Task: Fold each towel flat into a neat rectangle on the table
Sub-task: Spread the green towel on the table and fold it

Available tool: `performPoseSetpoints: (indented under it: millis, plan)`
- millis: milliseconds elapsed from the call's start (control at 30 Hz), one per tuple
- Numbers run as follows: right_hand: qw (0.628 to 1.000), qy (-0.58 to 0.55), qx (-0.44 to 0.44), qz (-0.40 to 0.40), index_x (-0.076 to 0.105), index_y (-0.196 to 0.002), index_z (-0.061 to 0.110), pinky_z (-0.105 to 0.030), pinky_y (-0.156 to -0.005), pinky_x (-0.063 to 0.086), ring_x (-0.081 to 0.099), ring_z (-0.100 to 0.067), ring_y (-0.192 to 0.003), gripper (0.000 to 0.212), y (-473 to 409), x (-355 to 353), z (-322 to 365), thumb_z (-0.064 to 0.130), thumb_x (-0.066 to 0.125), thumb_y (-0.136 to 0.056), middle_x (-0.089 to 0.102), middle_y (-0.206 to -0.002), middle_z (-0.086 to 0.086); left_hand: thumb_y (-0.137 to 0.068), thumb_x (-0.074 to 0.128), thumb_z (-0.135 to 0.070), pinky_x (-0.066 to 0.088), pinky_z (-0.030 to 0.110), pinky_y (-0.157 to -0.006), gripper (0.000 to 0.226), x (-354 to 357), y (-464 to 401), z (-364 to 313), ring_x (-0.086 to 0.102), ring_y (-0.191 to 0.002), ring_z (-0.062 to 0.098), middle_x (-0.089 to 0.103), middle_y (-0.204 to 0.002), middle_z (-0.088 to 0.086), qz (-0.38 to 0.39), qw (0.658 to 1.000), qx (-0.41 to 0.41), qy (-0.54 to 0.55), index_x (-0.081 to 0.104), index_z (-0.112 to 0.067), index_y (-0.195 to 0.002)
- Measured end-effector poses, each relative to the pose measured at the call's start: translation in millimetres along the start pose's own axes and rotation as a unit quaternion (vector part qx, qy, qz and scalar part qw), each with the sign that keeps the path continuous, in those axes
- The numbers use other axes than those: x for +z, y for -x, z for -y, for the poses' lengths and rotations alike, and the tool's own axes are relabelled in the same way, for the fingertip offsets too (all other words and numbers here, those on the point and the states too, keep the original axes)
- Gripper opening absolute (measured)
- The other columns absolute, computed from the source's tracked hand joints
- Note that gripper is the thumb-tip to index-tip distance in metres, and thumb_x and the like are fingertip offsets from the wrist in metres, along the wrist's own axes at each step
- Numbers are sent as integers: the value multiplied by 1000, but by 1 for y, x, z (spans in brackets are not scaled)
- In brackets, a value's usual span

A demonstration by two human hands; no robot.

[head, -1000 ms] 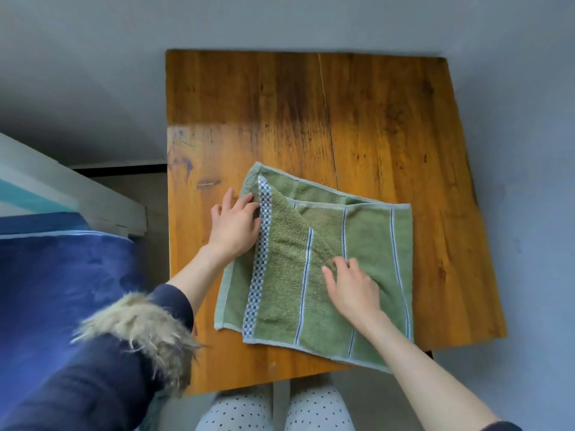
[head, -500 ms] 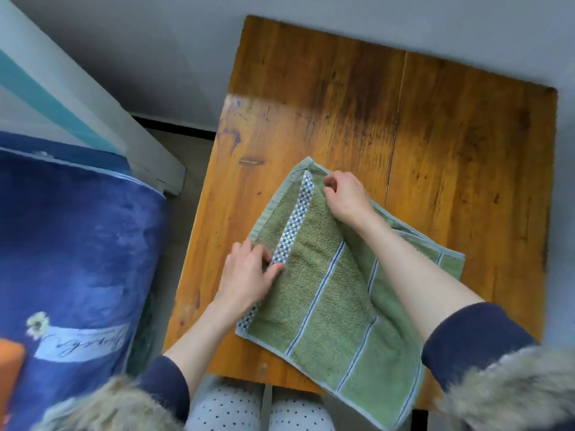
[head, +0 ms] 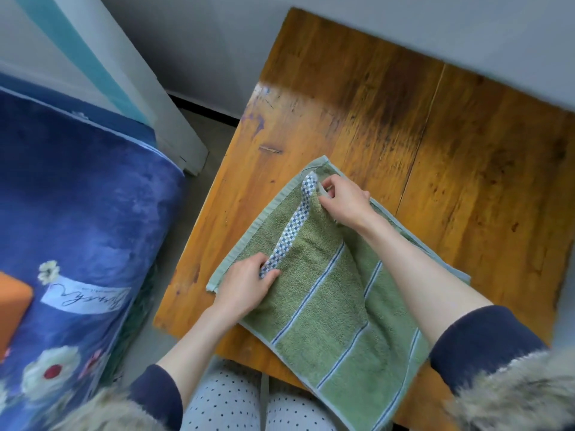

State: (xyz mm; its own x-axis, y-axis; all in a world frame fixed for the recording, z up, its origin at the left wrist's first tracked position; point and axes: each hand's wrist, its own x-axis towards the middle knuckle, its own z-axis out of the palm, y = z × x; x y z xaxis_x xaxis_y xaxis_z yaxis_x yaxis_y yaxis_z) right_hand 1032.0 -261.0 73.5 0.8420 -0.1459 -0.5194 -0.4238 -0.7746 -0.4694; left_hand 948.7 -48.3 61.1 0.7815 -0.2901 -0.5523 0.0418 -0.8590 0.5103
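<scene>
Fingers of the left hand (head: 245, 286) are curling round the near end of the towel's checkered band (head: 292, 225), pinching that blue-and-white strip where the upper layer of cloth is lifting slightly. Further along the same strip, the right hand (head: 343, 203) is gripping the far end, its fingers bent over the folded edge close to the towel's far corner. Both forearms are lying bare, with dark blue sleeves (head: 479, 340) pushed up and showing shaggy fur trim at the cuffs.

Between the hands, the green towel (head: 326, 321) is lying partly folded on the near left part of the wooden table (head: 404, 119), one layer over another, with thin blue and white stripes running along it. Its near right corner is hanging past the table's near edge, over the person's lap. The pale hem of the lower layer is showing along the left side, beside the band.

Polka-dot trousers (head: 224, 402) are showing below the table edge. To the left, a dark blue blanket (head: 77, 213) with white flowers and a script label is lying near the table, with an orange object (head: 12, 309) resting on it at the frame's left edge. Pale grey wall is rising behind the table.
</scene>
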Motion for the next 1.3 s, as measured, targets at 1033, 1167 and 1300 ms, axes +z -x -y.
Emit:
performPoseSetpoints:
  millis: [1033, 1167, 1300]
  plan:
    - [986, -135, 54, -83, 63, -89, 10, -36, -81, 47, 61, -23, -86, 33, -26, -22, 7, 42, 58, -86, 63, -80, -3, -84, 63, -42, 37, 35, -75, 25, -38, 3, 48, 52, -91, 24, 54, -83, -2, -25, 995, -88, -39, 57, -18, -86]
    - [992, -91, 41, -81, 63, -94, 10, -43, -87, 50, 59, -25, -90, 22, -37, -27, 15, 30, 59, -87, 65, -97, -9, -84, 65, -37, 33, 32, -85, 24, -30, 8, 48, 38, -100, 18, 42, -100, -4, -101, 991, -76, -43, 62, -16, -94]
    - [996, -73, 14, -54, 65, -97, 7, -37, -84, 48, 58, -22, -89, 19, -44, -30, 16, 23, 62, -87, 62, -95, -6, -83, 67, -32, 34, 31, -88, 22, -23, 12, 49, 36, -101, 18, 40, -106, -1, -137, 987, -85, -18, 60, -13, -91]
